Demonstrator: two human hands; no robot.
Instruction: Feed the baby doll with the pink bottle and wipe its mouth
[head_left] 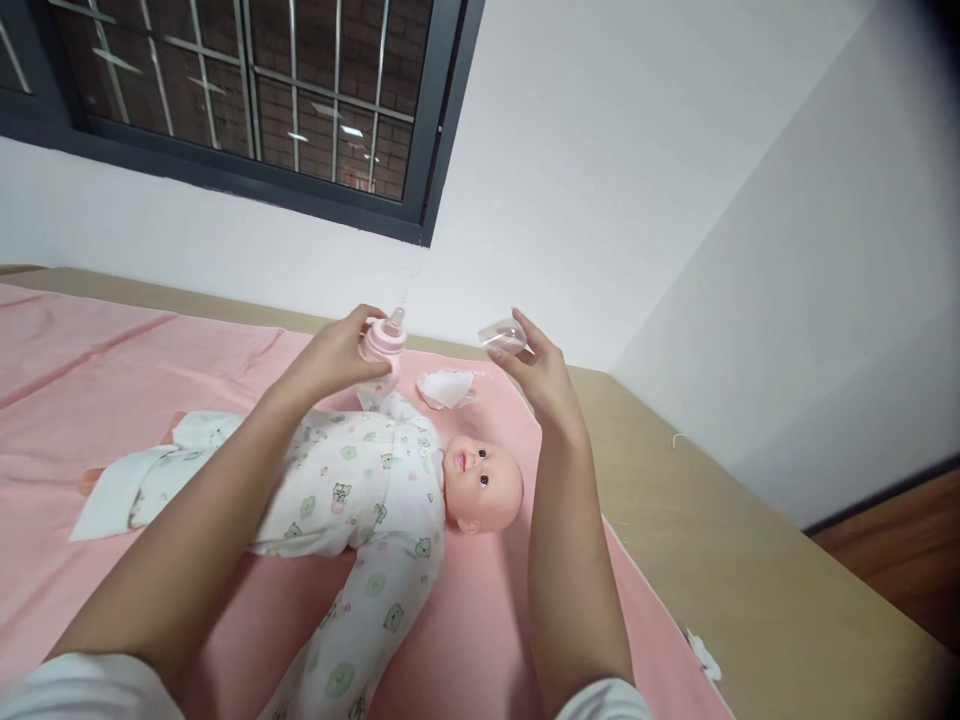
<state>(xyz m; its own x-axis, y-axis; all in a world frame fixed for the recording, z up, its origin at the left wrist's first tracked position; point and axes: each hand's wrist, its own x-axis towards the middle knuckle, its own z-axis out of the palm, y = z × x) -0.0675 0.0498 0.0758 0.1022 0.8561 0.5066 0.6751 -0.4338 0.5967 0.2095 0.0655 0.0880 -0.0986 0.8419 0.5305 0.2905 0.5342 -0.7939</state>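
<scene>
Baby bottle (381,345), pink collar, teat uppermost: gripped in left hand (341,352) fingers above doll (360,490). Clear cap (503,336), probably light, slippery plastic: pinched at rim by right hand (541,375) fingertips, best held there.

Looks like a bedroom at home: pink sheet (90,370) on a mattress (712,540), barred window (247,90), wood floor (900,550).
</scene>
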